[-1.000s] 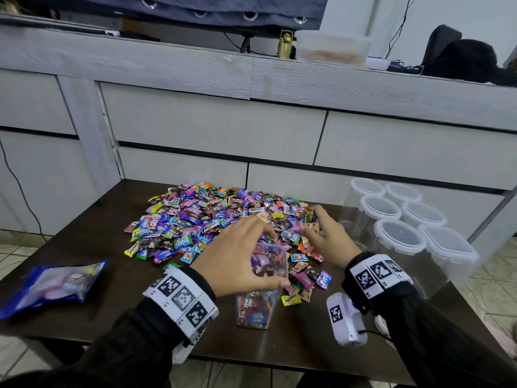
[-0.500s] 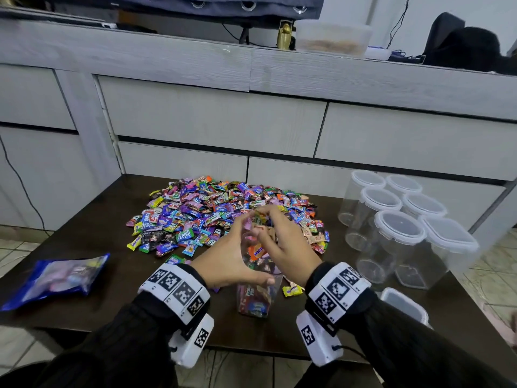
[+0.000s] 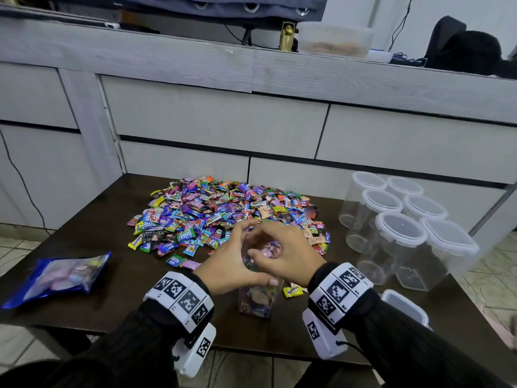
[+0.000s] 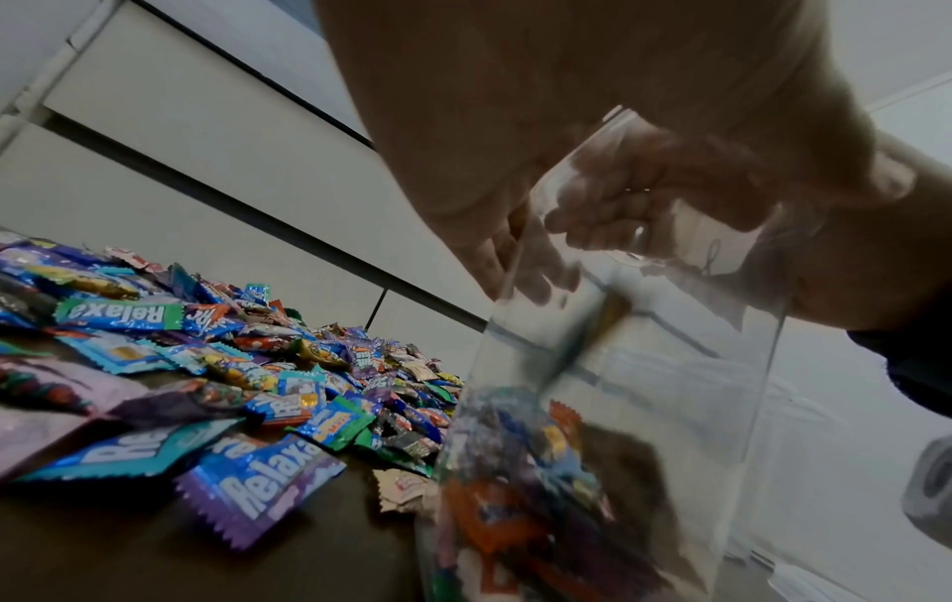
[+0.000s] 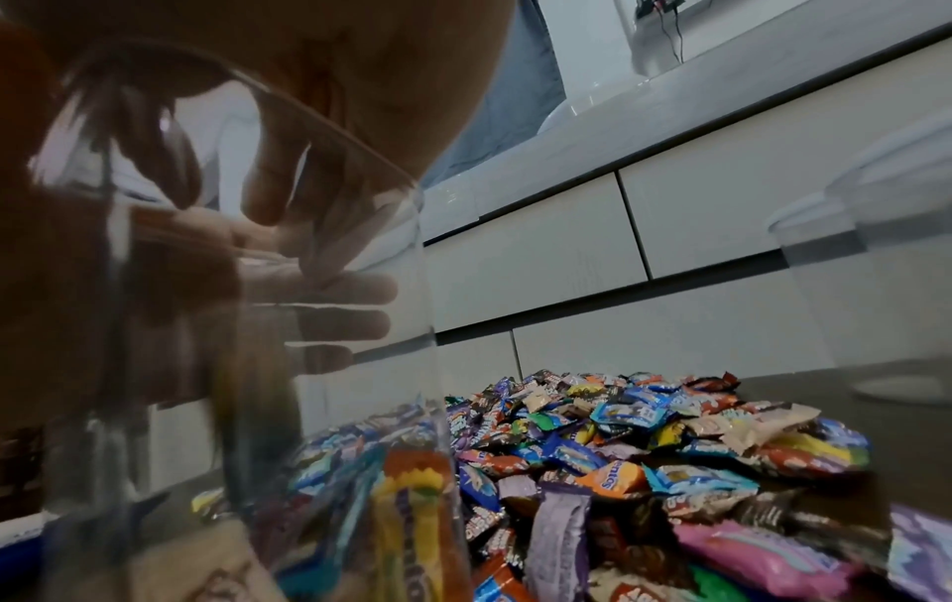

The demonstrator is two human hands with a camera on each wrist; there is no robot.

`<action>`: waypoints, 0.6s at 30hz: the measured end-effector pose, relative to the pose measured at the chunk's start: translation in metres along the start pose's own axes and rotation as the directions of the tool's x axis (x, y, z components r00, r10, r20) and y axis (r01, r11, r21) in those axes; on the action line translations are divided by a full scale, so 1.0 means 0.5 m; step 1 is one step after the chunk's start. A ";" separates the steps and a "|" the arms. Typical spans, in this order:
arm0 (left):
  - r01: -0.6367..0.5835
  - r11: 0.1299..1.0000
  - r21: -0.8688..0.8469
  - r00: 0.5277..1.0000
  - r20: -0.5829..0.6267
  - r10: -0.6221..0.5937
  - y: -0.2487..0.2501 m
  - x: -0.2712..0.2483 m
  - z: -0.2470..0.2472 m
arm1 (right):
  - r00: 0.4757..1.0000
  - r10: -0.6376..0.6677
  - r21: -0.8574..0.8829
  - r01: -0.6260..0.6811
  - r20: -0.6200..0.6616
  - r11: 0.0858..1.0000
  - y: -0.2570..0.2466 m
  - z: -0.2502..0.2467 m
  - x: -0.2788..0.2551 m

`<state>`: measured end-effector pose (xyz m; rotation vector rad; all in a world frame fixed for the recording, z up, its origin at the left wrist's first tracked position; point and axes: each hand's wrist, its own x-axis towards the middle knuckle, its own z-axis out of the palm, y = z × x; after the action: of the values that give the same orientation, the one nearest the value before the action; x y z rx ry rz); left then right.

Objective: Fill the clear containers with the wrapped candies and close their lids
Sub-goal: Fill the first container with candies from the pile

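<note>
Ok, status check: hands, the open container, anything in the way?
Left hand grips open container near its rim. Right hand over the mouth, grip unclear. Container partly filled, unlidded. Candy pile behind; nothing blocking.

— How many clear containers on the desk [image 3: 84, 242]?
— Seven that I can count. Six lidded containers [image 3: 400, 239] stand grouped at the right, all with nothing inside. One open container [image 3: 256, 301], partly filled, sits between the two hands.
— Two hands?
— Yes, a left hand [image 3: 232, 270] and a right hand [image 3: 288, 253].
— Loose lids?
— One, the loose lid [image 3: 405, 306] near the right edge.
— And the wrapped candies [image 3: 223, 211]?
— One big heap, far too many to count. One yellow candy [image 3: 292, 291] lies apart beside the open container.
— Anything else?
— One blue bag [image 3: 58, 275] at the left.
</note>
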<state>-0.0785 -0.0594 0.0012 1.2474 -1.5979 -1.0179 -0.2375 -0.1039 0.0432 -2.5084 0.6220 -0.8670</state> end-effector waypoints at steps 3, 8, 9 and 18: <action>-0.010 0.997 -0.078 0.998 0.057 0.014 -0.003 -0.004 -0.009 | 0.983 0.027 0.112 -0.006 -0.182 0.994 0.012 0.002 -0.004; 0.078 0.990 -0.116 0.963 -0.249 -0.105 -0.037 -0.012 -0.047 | 0.917 0.273 -0.002 -0.286 -0.292 0.958 0.088 -0.003 -0.053; 0.164 0.984 0.069 0.938 -0.320 -0.133 -0.056 -0.014 -0.061 | 0.893 0.392 -0.012 -0.404 -0.223 0.914 0.107 -0.002 -0.070; 0.507 0.417 0.755 0.804 -0.240 -0.543 -0.171 -0.010 -0.087 | 0.761 0.644 0.233 -0.641 0.074 0.731 0.154 -0.013 -0.080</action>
<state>-0.0117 -0.0734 -0.0663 2.5085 -1.7937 -0.6394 -0.2912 -0.1469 -0.0101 -1.8470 1.2134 -0.6326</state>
